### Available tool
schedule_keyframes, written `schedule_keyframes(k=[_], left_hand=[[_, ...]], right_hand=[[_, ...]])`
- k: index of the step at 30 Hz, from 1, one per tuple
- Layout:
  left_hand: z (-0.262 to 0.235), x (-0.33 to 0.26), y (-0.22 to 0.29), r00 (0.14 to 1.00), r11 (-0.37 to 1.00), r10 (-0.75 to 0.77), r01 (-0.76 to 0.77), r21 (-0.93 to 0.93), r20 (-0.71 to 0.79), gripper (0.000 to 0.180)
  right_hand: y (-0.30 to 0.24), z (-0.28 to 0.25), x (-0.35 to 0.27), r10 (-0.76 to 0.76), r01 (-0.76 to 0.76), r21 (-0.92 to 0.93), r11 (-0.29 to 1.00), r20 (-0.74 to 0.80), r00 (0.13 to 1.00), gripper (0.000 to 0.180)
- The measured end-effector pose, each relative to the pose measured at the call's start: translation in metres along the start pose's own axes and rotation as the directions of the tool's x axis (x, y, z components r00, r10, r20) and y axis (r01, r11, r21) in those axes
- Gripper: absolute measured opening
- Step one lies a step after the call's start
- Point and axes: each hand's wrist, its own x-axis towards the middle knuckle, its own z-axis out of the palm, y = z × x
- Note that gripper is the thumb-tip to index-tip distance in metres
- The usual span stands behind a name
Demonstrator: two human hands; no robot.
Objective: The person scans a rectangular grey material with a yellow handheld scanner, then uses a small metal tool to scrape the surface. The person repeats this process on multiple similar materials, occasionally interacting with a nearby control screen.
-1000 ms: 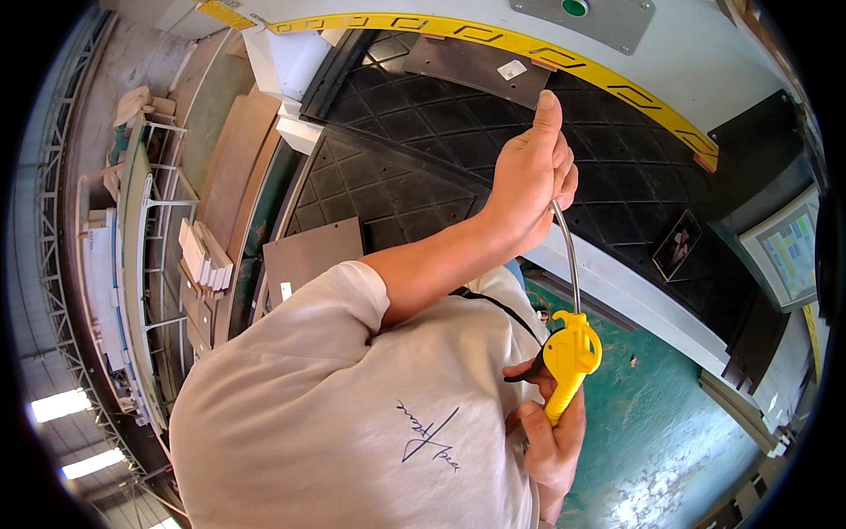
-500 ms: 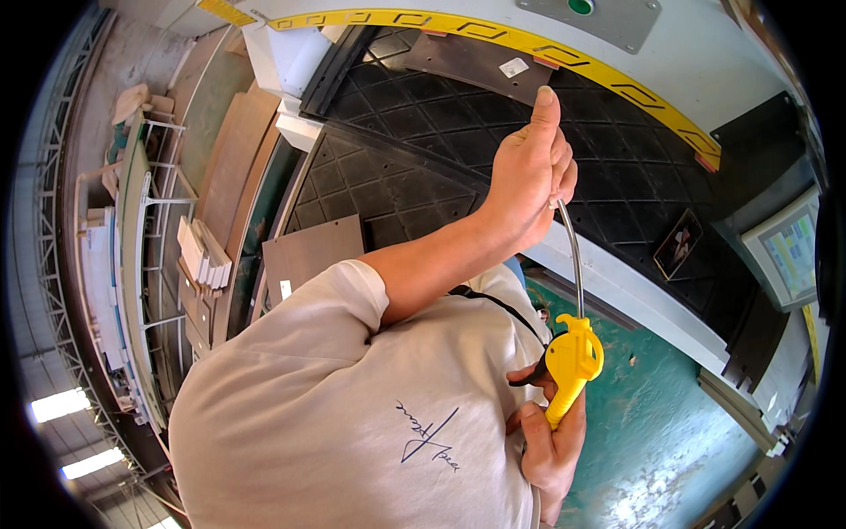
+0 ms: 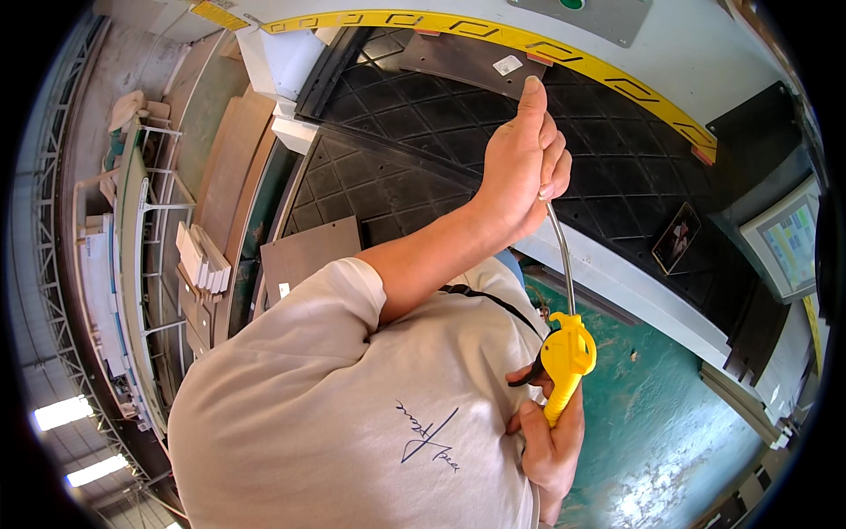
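Hands unmoved | left hand (image 3: 520,167) fingers grip nozzle (image 3: 560,256) tip | right hand (image 3: 551,441) holds yellow air gun (image 3: 567,357)

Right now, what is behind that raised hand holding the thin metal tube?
Behind the left hand lies a black mat with a diamond grid, edged by a yellow strip. The hand covers the top end of the tube, so its tip cannot be seen.
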Motion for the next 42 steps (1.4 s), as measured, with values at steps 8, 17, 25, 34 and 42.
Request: schedule_keyframes(k=[8, 17, 25, 34, 42], left_hand=[[-0.005, 0.005, -0.002, 0.997, 0.996, -0.073, 0.073, -0.057, -0.008, 0.056], [-0.128, 0.095, -0.053, 0.956, 0.987, -0.161, 0.163, -0.012, -0.247, 0.044], [-0.245, 0.136, -0.072, 0.956, 0.392, 0.284, -0.045, 0.919, -0.074, 0.064], [-0.289, 0.180, -0.046, 0.913, -0.498, 0.360, 0.014, 0.867, 0.192, 0.081], [-0.277, 0.207, -0.033, 0.951, -0.569, 0.196, -0.089, 0.817, 0.240, 0.090]], right_hand=[[0.004, -0.006, 0.002, -0.021, 0.022, -0.001, 1.000, 0.018, 1.000, 0.050], [0.034, -0.059, 0.026, -0.169, 0.198, -0.235, 0.952, 0.140, 0.976, 0.032], [0.063, -0.113, -0.018, -0.016, -0.105, -0.522, 0.847, -0.221, 0.975, 0.032], [0.087, -0.150, -0.114, -0.047, -0.159, -0.584, 0.796, -0.321, 0.946, 0.055], [0.083, -0.156, -0.111, 0.174, -0.319, -0.316, 0.893, -0.411, 0.895, 0.034]])
